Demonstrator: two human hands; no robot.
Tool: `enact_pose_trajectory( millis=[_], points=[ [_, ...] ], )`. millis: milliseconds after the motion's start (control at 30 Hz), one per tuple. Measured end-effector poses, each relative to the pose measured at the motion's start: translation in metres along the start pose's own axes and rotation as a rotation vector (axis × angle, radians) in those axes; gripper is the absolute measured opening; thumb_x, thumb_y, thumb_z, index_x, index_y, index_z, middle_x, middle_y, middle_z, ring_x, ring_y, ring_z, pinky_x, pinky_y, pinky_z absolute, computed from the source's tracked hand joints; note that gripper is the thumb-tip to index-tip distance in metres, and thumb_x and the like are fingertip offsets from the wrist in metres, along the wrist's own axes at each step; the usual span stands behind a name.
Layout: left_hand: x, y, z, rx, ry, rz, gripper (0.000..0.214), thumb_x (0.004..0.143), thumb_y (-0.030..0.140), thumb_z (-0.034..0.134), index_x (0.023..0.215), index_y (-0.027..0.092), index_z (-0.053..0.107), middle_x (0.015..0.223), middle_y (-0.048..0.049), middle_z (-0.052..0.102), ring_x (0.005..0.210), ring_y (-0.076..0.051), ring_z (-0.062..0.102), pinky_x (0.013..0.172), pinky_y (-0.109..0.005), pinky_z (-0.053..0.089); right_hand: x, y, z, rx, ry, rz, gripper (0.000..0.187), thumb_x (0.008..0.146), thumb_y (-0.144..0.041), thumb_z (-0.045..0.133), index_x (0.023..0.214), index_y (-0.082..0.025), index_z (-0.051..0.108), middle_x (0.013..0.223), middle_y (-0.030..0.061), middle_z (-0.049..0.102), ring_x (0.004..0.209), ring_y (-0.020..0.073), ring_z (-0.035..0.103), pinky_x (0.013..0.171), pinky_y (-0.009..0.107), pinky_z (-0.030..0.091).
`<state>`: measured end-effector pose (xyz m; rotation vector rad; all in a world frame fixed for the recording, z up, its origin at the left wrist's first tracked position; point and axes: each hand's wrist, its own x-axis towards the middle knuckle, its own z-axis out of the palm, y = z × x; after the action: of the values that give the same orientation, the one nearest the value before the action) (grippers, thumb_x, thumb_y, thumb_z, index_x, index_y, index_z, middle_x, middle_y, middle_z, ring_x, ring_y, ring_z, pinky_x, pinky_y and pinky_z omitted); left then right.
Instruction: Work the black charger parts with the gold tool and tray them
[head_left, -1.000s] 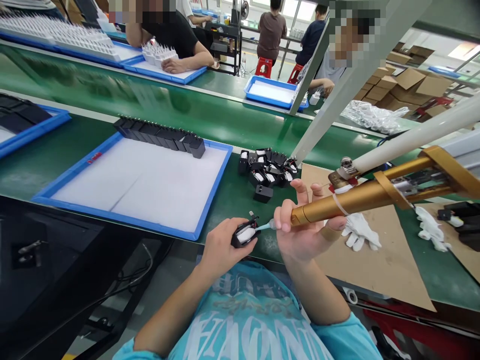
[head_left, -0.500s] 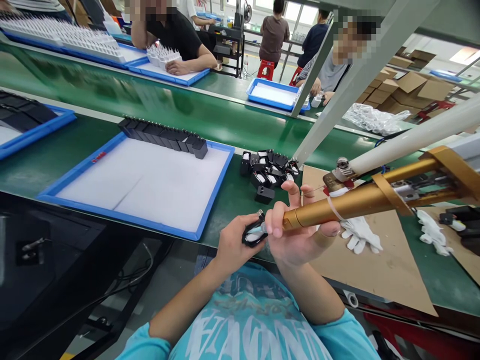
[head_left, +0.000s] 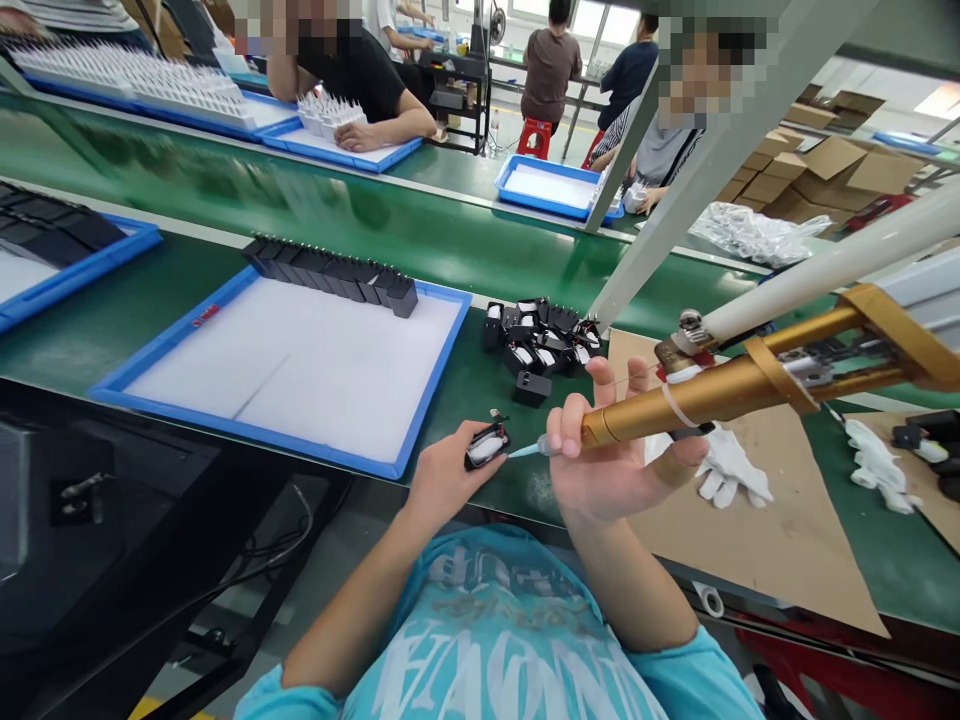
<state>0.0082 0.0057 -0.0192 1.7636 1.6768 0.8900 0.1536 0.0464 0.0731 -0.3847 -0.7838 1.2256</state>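
Observation:
My left hand (head_left: 442, 472) is closed around a small black housing (head_left: 486, 447) whose open side shows a white part inside. In my right hand (head_left: 611, 450) is a gold-coloured dispensing gun (head_left: 675, 405), gripped near its front end. Its pale blue tapered nozzle (head_left: 527, 451) points left, with the tip close beside the housing; whether they touch I cannot tell. Beyond my hands lies a pile of similar black housings (head_left: 544, 338), some showing white parts. One black housing (head_left: 532, 388) sits just in front of the pile.
A blue tray (head_left: 401, 440) with a white lining holds a row of black housings (head_left: 330, 272) along its far edge. White gloves (head_left: 731, 468) lie on brown cardboard (head_left: 787, 540) at right. A slanted metal post (head_left: 675, 180) rises behind. Co-workers sit across the green bench.
My left hand has moved left with the black housing. The gun in my right hand has shifted right, drawing the nozzle out from over the housing.

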Motion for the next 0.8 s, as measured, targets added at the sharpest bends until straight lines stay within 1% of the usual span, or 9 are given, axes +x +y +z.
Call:
enact_pose_trajectory(
  millis=[100, 200, 267, 333, 400, 500, 633, 700, 800],
  points=[
    [0.001, -0.012, -0.013, -0.073, -0.137, -0.101, 0.033, 0.086, 0.043, 0.063, 0.113, 0.024, 0.057, 0.104, -0.0018, 0.070, 0.093, -0.022, 0.068, 0.078, -0.031, 0.052, 0.004, -0.005, -0.011, -0.029, 0.040, -0.009, 0.051, 0.077, -0.069, 0.050, 0.110, -0.031, 0.060, 0.105, 0.0011, 0.064, 0.039, 0.0076, 0.046, 0.035, 0.028, 0.038],
    [0.005, -0.014, -0.023, -0.167, -0.248, -0.162, 0.053, 0.084, 0.050, 0.065, 0.130, 0.028, 0.050, 0.125, -0.0031, 0.065, 0.112, -0.024, 0.063, 0.092, -0.034, 0.051, 0.007, -0.010, -0.021, -0.037, 0.084, -0.017, 0.050, 0.076, -0.067, 0.054, 0.109, -0.030, 0.061, 0.103, -0.0004, 0.063, 0.039, 0.0075, 0.048, 0.036, 0.028, 0.037],
    [0.012, -0.013, -0.024, -0.197, -0.281, -0.185, 0.064, 0.081, 0.053, 0.066, 0.137, 0.028, 0.045, 0.136, -0.0050, 0.058, 0.124, -0.026, 0.055, 0.102, -0.037, 0.046, 0.009, -0.012, -0.026, -0.042, 0.101, -0.023, 0.050, 0.075, -0.067, 0.056, 0.108, -0.030, 0.061, 0.103, -0.0012, 0.062, 0.039, 0.0074, 0.049, 0.037, 0.028, 0.037],
    [0.021, -0.012, -0.023, -0.239, -0.294, -0.171, 0.063, 0.082, 0.052, 0.066, 0.136, 0.026, 0.047, 0.139, -0.0061, 0.055, 0.129, -0.026, 0.051, 0.108, -0.039, 0.042, 0.009, -0.012, -0.030, -0.052, 0.106, -0.034, 0.050, 0.075, -0.066, 0.057, 0.108, -0.030, 0.062, 0.103, -0.0016, 0.062, 0.039, 0.0072, 0.049, 0.037, 0.028, 0.038],
    [0.029, -0.012, -0.019, -0.326, -0.322, -0.122, 0.049, 0.085, 0.047, 0.063, 0.127, 0.024, 0.055, 0.134, -0.0064, 0.060, 0.125, -0.024, 0.055, 0.108, -0.038, 0.043, 0.009, -0.012, -0.033, -0.061, 0.095, -0.043, 0.048, 0.077, -0.066, 0.055, 0.109, -0.030, 0.062, 0.102, -0.0017, 0.062, 0.039, 0.0071, 0.049, 0.038, 0.028, 0.038],
    [0.035, -0.014, -0.013, -0.426, -0.281, -0.042, 0.029, 0.088, 0.040, 0.059, 0.109, 0.021, 0.059, 0.115, -0.0074, 0.069, 0.110, -0.022, 0.065, 0.100, -0.036, 0.050, 0.009, -0.011, -0.037, -0.068, 0.058, -0.049, 0.046, 0.079, -0.065, 0.052, 0.108, -0.031, 0.064, 0.101, -0.0016, 0.063, 0.038, 0.0072, 0.050, 0.037, 0.028, 0.039],
    [0.032, -0.018, -0.007, -0.297, -0.100, 0.088, 0.014, 0.085, 0.028, 0.058, 0.095, 0.020, 0.054, 0.094, -0.0046, 0.070, 0.090, -0.018, 0.067, 0.086, -0.034, 0.053, 0.011, -0.011, -0.039, -0.083, 0.058, -0.037, 0.044, 0.080, -0.064, 0.050, 0.105, -0.031, 0.064, 0.099, -0.0008, 0.061, 0.038, 0.0072, 0.048, 0.037, 0.028, 0.038],
    [0.030, -0.021, -0.005, -0.259, -0.061, 0.140, 0.014, 0.082, 0.021, 0.057, 0.095, 0.021, 0.051, 0.092, -0.0033, 0.069, 0.086, -0.017, 0.067, 0.083, -0.032, 0.053, 0.011, -0.011, -0.039, -0.096, 0.072, -0.030, 0.044, 0.079, -0.065, 0.050, 0.103, -0.031, 0.064, 0.099, -0.0005, 0.060, 0.038, 0.0071, 0.048, 0.037, 0.028, 0.039],
    [0.027, -0.022, -0.007, -0.266, -0.104, 0.162, 0.028, 0.081, 0.012, 0.054, 0.106, 0.022, 0.048, 0.097, -0.0030, 0.071, 0.092, -0.017, 0.066, 0.088, -0.033, 0.052, 0.011, -0.011, -0.041, -0.109, 0.083, -0.019, 0.044, 0.079, -0.066, 0.048, 0.101, -0.031, 0.064, 0.099, -0.0005, 0.060, 0.038, 0.0068, 0.047, 0.038, 0.028, 0.039]
  ],
)
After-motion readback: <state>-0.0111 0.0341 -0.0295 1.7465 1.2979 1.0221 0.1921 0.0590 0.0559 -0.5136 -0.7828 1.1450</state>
